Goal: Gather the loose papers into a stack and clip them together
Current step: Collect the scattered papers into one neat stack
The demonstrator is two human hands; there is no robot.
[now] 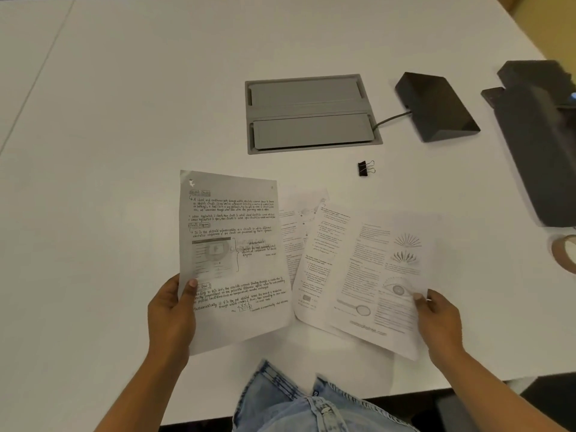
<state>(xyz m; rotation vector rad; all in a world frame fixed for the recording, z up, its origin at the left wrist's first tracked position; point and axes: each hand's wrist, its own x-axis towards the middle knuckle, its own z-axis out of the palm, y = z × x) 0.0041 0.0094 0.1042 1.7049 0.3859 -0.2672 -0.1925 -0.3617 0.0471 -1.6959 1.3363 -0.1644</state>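
Head view: left hand (170, 316) pinches handwritten sheet (232, 260); right hand (439, 322) grips printed sheets (374, 275) (thin, flat).

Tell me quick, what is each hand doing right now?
Left hand: closed on the grey handwritten sheet of paper.
Right hand: closed on the white printed sheet with eye diagrams.

papers (314, 263): printed, fanned, maybe four | binder clip (366, 168): black, beyond them
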